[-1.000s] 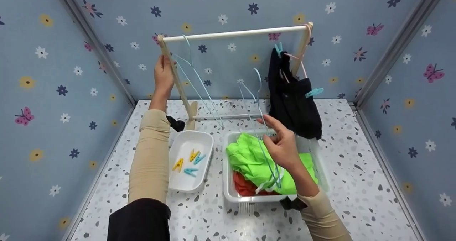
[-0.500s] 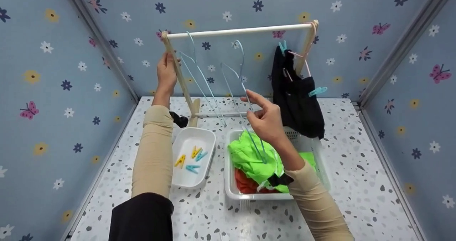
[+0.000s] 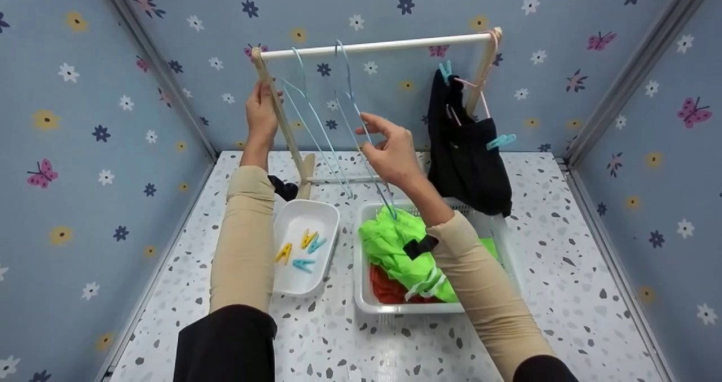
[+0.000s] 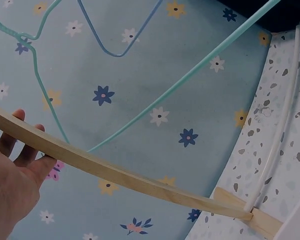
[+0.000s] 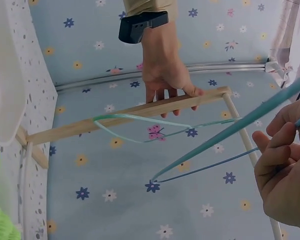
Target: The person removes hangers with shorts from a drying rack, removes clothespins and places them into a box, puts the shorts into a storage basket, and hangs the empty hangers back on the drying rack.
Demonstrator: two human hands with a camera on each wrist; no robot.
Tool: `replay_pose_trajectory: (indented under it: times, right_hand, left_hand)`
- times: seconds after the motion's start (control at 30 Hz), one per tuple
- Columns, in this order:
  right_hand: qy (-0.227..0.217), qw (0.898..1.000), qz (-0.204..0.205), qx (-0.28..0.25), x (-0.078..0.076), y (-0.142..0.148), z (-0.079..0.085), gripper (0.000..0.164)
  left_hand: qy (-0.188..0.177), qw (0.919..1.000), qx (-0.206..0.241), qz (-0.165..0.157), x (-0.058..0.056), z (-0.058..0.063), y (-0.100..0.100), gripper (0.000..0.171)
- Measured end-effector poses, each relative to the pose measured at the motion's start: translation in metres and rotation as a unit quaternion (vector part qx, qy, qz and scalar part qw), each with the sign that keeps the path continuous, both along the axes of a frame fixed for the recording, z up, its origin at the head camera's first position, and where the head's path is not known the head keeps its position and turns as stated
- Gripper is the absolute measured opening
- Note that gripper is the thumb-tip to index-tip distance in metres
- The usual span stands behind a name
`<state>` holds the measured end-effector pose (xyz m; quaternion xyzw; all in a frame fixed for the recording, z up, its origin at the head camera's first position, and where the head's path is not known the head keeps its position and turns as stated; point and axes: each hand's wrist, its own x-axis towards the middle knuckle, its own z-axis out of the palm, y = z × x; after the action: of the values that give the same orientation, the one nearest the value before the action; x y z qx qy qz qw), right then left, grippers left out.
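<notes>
My left hand (image 3: pixel 262 114) grips the left wooden post (image 4: pixel 140 177) of a small clothes rack, its fingers passing behind the wood. In my right hand (image 3: pixel 392 150) a light blue wire hanger (image 5: pixel 215 140) is pinched along one sloping side. That hanger's hook is level with the rack's white rail (image 3: pixel 395 44); whether it rests over the rail, I cannot tell. Another pale blue hanger (image 3: pixel 313 111) hangs bare from the rail near the left post. At the right end, a black garment (image 3: pixel 468 167) hangs on a pink hanger (image 3: pixel 484 102), with blue clothespins (image 3: pixel 501 141) clipped to it.
Below the rack stands a white basket (image 3: pixel 359 292) holding bright green cloth (image 3: pixel 389 241) and red-orange cloth (image 3: pixel 386 287). Left of it, a white tray (image 3: pixel 316 289) contains yellow clothespins (image 3: pixel 284 253) and blue clothespins (image 3: pixel 303 265). Flowered walls enclose the speckled surface (image 3: pixel 316 337).
My right hand has carried the hanger up and left from over the basket, bringing its hook to the rail. The left hand has kept its place on the post.
</notes>
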<state>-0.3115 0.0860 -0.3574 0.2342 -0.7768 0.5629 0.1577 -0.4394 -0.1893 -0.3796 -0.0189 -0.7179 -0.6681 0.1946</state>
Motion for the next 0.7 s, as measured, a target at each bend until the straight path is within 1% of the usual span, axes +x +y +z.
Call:
replay_pose_trajectory:
  times: [0.1,0.17,0.27,0.37,0.53,0.7]
  right_hand:
    - [-0.013,1.0,-0.004,0.008,-0.009,-0.006,0.004,0.049]
    - [-0.027,1.0,-0.005,0.002,-0.013,-0.009,0.007,0.049]
    - [-0.042,0.999,-0.007,-0.003,-0.022,-0.013,0.01,0.049]
    - [-0.053,0.999,-0.004,0.001,-0.032,-0.018,0.01,0.049]
    - [-0.061,0.998,-0.001,0.015,-0.047,-0.021,0.0,0.05]
    - [-0.072,0.997,0.009,0.023,-0.057,-0.023,-0.015,0.049]
  left_hand:
    - [-0.002,1.0,0.008,-0.002,0.002,0.002,0.001,0.048]
    - [-0.006,0.9999,0.009,-0.001,0.003,0.002,0.003,0.047]
    - [-0.002,0.9999,0.012,-0.001,0.0,0.0,0.003,0.047]
    - [0.005,0.9999,0.012,0.006,-0.001,-0.001,0.003,0.049]
    - [0.007,0.9999,0.004,0.015,-0.001,-0.005,0.003,0.051]
    - [0.01,0.9999,0.005,0.008,0.001,-0.004,0.001,0.051]
